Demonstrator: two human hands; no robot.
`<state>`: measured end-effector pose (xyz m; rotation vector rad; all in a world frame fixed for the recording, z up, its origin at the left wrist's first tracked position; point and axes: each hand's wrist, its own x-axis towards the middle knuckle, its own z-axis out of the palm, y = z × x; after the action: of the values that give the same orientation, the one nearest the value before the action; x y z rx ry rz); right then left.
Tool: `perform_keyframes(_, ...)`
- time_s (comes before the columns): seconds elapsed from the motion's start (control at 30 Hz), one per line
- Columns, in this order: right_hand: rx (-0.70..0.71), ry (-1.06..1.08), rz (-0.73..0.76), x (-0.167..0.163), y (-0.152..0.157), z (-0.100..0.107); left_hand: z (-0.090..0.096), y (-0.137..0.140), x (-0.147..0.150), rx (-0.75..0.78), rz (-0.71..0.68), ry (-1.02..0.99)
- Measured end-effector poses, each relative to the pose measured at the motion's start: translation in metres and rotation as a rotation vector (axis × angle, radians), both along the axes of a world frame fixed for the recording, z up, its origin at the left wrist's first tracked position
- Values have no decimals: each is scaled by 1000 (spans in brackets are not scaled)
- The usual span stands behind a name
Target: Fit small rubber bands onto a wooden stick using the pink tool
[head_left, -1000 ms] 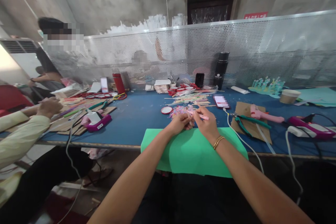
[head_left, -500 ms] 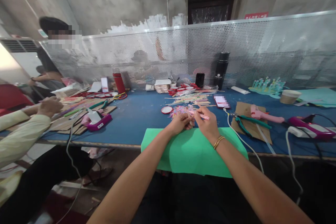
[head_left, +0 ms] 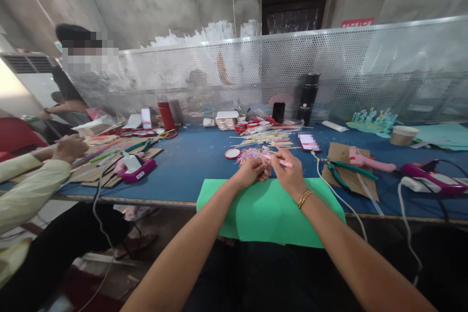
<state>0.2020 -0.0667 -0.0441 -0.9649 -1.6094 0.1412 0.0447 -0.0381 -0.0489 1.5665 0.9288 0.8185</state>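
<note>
Right wrist (head_left: pixel 299 191): gold-coloured bracelet (head_left: pixel 304 199) of chunky links
Forearms (head_left: pixel 197 234): both bare
Lap (head_left: pixel 252 273): near-black clothing, its details lost in shadow

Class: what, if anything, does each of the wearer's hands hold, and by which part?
The right hand holds a pink pen-like tool by its shaft, one end jutting out. The left hand is curled; whether it holds anything cannot be told.

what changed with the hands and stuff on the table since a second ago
Nothing visibly moved, and nothing was taken hold of or let go. The right hand still holds the pink pen-like tool close to the left hand; the green sheet and black bottle stay put.
</note>
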Motion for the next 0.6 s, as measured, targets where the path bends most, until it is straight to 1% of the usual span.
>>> perform_keyframes(0.1, 3, -27, 23, 0, 1, 0, 0, 0, 0, 13, -13, -16)
perform_keyframes(0.27, 8, -2, -12, 0, 1, 0, -1, 1, -1, 12, -5, -19)
perform_keyframes(0.43, -9, -16, 24, 0, 1, 0, -1, 1, -2, 14, -25, -39)
perform_keyframes(0.6, -11, 19, -22, 0, 1, 0, -2, 1, -2, 12, -6, -16)
